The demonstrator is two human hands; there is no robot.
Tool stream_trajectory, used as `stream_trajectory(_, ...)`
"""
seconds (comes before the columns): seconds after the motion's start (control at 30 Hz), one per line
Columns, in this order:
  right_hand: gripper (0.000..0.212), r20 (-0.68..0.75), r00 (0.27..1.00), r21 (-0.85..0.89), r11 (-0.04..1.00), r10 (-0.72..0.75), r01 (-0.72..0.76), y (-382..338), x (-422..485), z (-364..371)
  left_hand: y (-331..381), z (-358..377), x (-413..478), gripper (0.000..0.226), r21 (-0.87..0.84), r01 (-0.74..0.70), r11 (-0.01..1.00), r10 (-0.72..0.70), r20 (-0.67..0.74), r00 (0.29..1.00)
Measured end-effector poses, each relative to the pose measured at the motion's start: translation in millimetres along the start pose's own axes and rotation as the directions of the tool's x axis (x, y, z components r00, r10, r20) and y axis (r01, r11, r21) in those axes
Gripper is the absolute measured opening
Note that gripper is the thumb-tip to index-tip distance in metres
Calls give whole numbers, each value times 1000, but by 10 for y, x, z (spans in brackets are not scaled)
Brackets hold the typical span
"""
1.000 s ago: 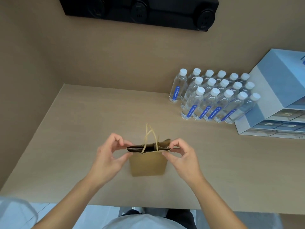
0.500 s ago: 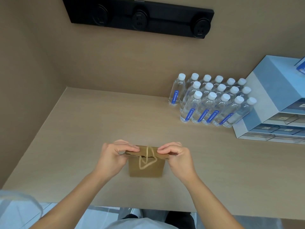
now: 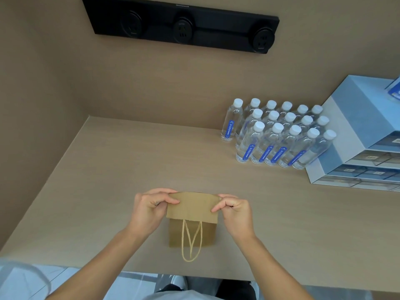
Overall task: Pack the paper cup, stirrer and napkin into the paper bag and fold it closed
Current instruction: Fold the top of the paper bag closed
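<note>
A small brown paper bag (image 3: 192, 232) stands on the beige table (image 3: 108, 180) near its front edge. Its top is folded over toward me into a flat flap (image 3: 192, 207). Two tan string handles (image 3: 191, 243) hang down the bag's front face below the flap. My left hand (image 3: 149, 211) pinches the flap's left end, and my right hand (image 3: 234, 213) pinches its right end. The paper cup, stirrer and napkin are not visible; the bag's inside is hidden.
Several clear water bottles (image 3: 279, 135) with white caps stand at the back right. Beside them is a stack of blue-and-white boxes (image 3: 359, 135). A black socket strip (image 3: 181, 24) is on the back wall. A side wall (image 3: 32, 105) borders the table on the left.
The bag's open mouth was pinched flat, then its top was folded over toward me. The handles, which stood upright, now hang down the front.
</note>
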State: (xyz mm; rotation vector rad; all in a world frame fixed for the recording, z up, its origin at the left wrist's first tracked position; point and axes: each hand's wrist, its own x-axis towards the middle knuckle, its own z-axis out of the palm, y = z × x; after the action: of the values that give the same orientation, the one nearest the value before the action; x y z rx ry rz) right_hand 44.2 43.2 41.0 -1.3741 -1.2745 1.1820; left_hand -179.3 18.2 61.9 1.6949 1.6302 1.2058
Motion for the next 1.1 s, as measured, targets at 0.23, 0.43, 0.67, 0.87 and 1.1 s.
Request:
stream_trajectory(0.23, 42, -2, 995, -262, 960, -99, 95, -51, -20, -2, -44, -55, 34, 40, 139, -65, 988, 48, 123, 991)
stream_trajectory(0.43, 28, 51, 985, -378, 909, -166, 173, -149, 30, 3, -9, -4, 50, 24, 98, 25, 995, -43, 183, 982)
stream_trajectory(0.67, 11, 159, 960, -501, 820, -229, 278, -233, 147, 56, -8, -5, 172, 21, 100, 172, 980, -189, 192, 963)
stream_trajectory(0.87, 3, 330, 920, -557, 744, -209, 369, -317, 183, 322, 10, 39, 173, 15, 129, 57, 990, -89, 255, 963)
stream_trajectory(1.1, 4, 426, 892, -528, 760, -150, 380, -338, 283, 254, 77, 17, 264, 4, 220, -103, 970, 22, 344, 939)
